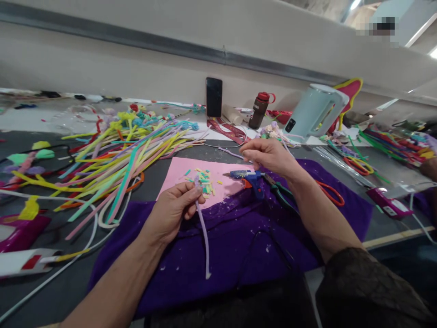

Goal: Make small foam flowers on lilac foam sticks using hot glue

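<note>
My left hand (179,200) pinches a lavender pipe cleaner (205,237); its long end hangs down over the purple cloth (218,264). A small lavender tip shows above the fingers. Raised over a blue glue gun (244,175), my right hand (266,156) has its fingers curled together. Another lavender pipe cleaner (230,153) reaches toward these fingertips; whether they grip it I cannot tell. Between the hands lies a pink sheet (175,171), with short yellow, green and white cut pieces (206,189) scattered on it. Green-handled pliers (283,193) rest beside the glue gun.
Many coloured pipe cleaners (136,159) spread at left, near a white cable (97,218). Behind stand a phone (214,98), a dark bottle with red lid (261,110) and a pale kettle (312,111). Orange-handled scissors (331,192) and a magenta box (389,202) lie right.
</note>
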Demonstrator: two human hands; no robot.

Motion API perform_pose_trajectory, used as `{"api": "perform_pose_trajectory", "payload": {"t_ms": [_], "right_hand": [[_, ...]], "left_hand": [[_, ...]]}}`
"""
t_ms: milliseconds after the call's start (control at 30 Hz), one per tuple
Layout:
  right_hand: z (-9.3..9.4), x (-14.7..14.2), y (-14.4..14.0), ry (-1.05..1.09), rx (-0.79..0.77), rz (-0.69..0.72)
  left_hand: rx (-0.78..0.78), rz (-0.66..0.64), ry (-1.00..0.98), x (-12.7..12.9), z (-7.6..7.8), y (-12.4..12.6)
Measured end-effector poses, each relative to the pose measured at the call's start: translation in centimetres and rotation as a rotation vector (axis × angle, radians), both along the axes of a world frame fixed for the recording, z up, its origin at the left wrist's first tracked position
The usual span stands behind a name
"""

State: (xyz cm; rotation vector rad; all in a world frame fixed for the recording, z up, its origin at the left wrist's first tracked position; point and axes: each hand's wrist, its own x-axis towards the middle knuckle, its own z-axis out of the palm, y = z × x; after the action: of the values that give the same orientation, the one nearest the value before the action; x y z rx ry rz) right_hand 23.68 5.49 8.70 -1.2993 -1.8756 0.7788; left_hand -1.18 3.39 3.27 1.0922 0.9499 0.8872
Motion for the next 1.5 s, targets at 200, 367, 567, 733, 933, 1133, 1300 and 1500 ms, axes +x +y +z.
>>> {"api": "perform_pose_trajectory", "payload": {"t_ms": [200, 367, 567, 733, 933, 1133, 1300, 1500], "right_hand": [[-2.3, 2.3, 1.0, -0.642, 0.007, -0.08], [-2.6, 2.8, 1.5, -0.838, 0.005, -0.098], [-2.3, 2.7, -0.5, -0.989, -0.061, -0.199], [-4.1, 1.3, -1.7, -1.073, -0.222, -0.178], [-4.8, 2.4, -2.6, -0.742, -0.349, -0.187], [-5.4, 2.8, -4.5, -0.457, -0.416, -0.238], [-6.1, 2.2, -4.5, -0.448, -0.394, -0.271], [-6.8, 2.2, -4.1, -0.358, -0.475, -0.312]], "left_hand": [[-0.017, -0.012, 0.012, -0.1, -0.2, 0.0], [-0.028, -0.014, 0.028, -0.1, -0.2, -0.1], [-0.03, -0.043, 0.029, -0.2, 0.2, -0.3], [-0.018, -0.049, 0.016, -0.3, 0.2, -0.5], [0.015, -0.04, 0.009, -0.2, 0.3, -0.5], [0.02, -0.039, 0.011, -0.2, 0.2, -0.6], [0.03, -0.035, 0.016, -0.2, 0.3, -0.6], [0.051, -0.029, 0.021, -0.1, 0.5, -0.7]]}}
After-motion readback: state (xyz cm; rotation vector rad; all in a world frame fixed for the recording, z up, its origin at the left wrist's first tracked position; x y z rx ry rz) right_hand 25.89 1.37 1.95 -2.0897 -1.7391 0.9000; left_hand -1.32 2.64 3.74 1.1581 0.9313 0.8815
